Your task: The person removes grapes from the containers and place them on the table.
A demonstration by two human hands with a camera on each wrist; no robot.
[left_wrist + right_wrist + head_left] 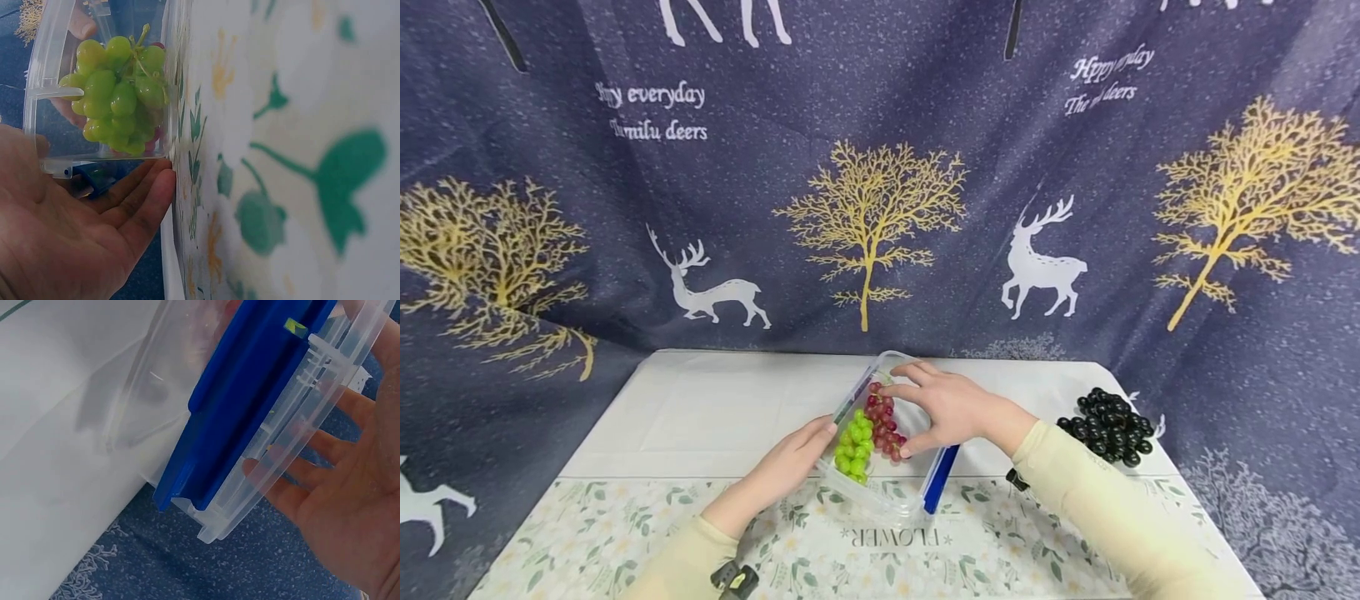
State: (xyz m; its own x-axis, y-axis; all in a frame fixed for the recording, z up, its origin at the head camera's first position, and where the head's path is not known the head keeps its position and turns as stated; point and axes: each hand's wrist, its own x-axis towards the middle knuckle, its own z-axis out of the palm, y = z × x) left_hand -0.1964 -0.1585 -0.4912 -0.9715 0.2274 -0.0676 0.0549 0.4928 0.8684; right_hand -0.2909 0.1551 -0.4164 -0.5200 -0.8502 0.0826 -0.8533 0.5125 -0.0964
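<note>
A clear plastic container [891,493] with a blue side flap [250,394] stands on the table. Inside it, a bunch of green grapes [853,446] lies beside a bunch of red grapes [882,417]. My left hand [801,454] rests against the container's left side, fingers extended; the left wrist view shows the green grapes [115,94] through the clear wall. From above, my right hand [951,407] reaches over the right rim, thumb and fingers spread wide across the red grapes, fingertips right at the two ends of that bunch.
A bunch of black grapes [1108,425] lies at the right side of the table. A floral cloth with printed lettering [898,537] covers the near part of the white table [722,408]. Behind it hangs a dark blue curtain [880,100] printed with trees and deer.
</note>
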